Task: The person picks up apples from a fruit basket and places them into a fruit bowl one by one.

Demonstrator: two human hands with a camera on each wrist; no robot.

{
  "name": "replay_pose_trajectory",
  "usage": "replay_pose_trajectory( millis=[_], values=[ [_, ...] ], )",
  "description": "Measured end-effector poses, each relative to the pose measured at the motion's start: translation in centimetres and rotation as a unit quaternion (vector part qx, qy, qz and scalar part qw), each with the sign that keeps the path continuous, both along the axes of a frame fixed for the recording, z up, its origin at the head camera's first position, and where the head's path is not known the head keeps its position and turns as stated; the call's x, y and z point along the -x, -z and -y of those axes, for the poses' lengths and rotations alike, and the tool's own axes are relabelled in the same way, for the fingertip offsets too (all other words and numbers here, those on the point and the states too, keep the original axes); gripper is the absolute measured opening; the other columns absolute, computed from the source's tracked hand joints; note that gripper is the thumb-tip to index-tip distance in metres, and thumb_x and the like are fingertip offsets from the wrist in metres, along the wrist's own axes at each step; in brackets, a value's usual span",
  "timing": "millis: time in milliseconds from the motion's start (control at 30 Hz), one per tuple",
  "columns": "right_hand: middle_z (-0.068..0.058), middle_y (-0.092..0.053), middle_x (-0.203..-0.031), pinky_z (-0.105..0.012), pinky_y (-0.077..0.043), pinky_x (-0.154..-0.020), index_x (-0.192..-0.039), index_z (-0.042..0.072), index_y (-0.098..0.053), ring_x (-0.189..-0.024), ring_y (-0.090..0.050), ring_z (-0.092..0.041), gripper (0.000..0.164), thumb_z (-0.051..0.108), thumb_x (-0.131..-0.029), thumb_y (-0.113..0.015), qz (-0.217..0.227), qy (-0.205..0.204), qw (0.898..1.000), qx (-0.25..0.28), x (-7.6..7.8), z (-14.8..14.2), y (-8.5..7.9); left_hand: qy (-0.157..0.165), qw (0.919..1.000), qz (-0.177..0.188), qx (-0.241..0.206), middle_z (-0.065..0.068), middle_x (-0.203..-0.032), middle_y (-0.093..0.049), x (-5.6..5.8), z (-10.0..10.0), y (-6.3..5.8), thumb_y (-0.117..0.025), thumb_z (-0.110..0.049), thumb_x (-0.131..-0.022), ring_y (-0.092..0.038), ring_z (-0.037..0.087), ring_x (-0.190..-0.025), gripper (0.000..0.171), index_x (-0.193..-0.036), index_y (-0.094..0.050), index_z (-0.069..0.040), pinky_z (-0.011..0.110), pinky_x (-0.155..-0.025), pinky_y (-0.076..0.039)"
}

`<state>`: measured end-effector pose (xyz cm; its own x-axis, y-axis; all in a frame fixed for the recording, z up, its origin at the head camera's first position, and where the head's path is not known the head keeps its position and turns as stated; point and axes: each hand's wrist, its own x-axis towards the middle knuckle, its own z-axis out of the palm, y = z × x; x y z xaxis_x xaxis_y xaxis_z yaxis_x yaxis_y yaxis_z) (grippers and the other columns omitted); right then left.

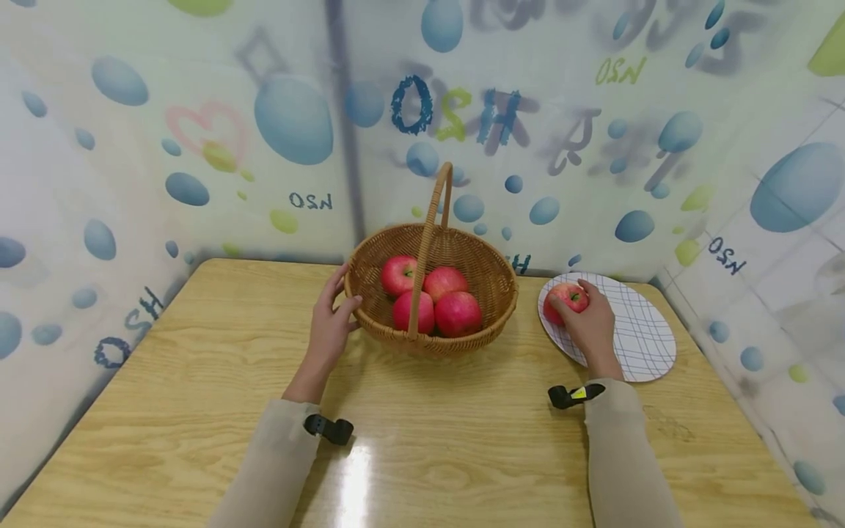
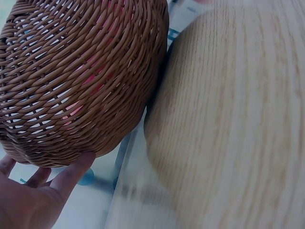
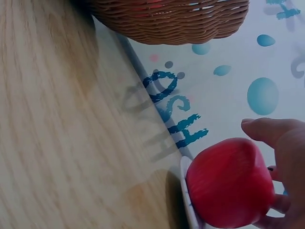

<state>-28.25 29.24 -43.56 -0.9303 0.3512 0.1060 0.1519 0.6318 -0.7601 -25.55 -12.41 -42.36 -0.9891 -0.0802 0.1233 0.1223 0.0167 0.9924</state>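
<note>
A wicker basket (image 1: 491,293) with a tall arched handle holds several red apples (image 1: 458,314). My left hand (image 1: 328,326) touches the basket's left side, thumb near the rim. Its fingers look fairly straight against the weave in the left wrist view. At the right, another red apple (image 3: 231,183) sits on a white plate with crossed lines (image 1: 637,330). My right hand (image 1: 590,323) is around this apple from above. In the right wrist view the thumb (image 3: 267,130) stands apart from its skin, and the other fingers are partly hidden behind it.
The pale wooden table (image 1: 422,433) has its back edge just behind basket and plate. A wall covering (image 1: 264,220) with blue drops and lettering rises behind and at both sides. Each wrist carries a small black camera (image 1: 330,429).
</note>
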Motion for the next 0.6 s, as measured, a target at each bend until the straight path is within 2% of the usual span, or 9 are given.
replay_pose_trajectory(
  millis=[233,400,600],
  values=[
    [-0.023,-0.038,-0.158,-0.058,-0.044,-0.113,-0.159,0.01,-0.033,-0.145,-0.036,-0.043,0.079,0.042,-0.094,-0.065,-0.021,0.008,1.0,0.003,-0.3,-0.1,-0.9,0.0,1.0,0.001,0.003,0.016,-0.162,-0.029,0.0,-0.1,0.0,-0.049,-0.011,-0.102,-0.044,0.046,-0.14,0.062,-0.159,-0.034,-0.029,0.06,-0.096,-0.052],
    [-0.02,-0.039,-0.159,-0.061,-0.041,-0.115,-0.157,0.011,-0.037,-0.146,-0.036,-0.041,0.076,0.04,-0.094,-0.067,-0.055,0.002,0.998,-0.009,-0.6,0.1,-2.1,0.002,1.0,0.001,0.005,0.016,-0.162,-0.029,0.0,0.0,0.0,-0.048,-0.012,-0.102,-0.044,0.046,-0.14,0.061,-0.159,-0.034,-0.03,0.058,-0.097,-0.053],
    [-0.017,-0.037,-0.162,-0.064,-0.038,-0.116,-0.158,0.013,-0.035,-0.148,-0.034,-0.041,0.076,0.039,-0.094,-0.068,-0.072,-0.009,0.997,-0.025,-1.3,0.8,-3.9,-0.001,0.9999,0.0,0.012,0.015,-0.161,-0.031,0.0,0.0,0.1,-0.049,-0.012,-0.102,-0.046,0.045,-0.138,0.062,-0.158,-0.035,-0.031,0.057,-0.096,-0.054]
  ],
)
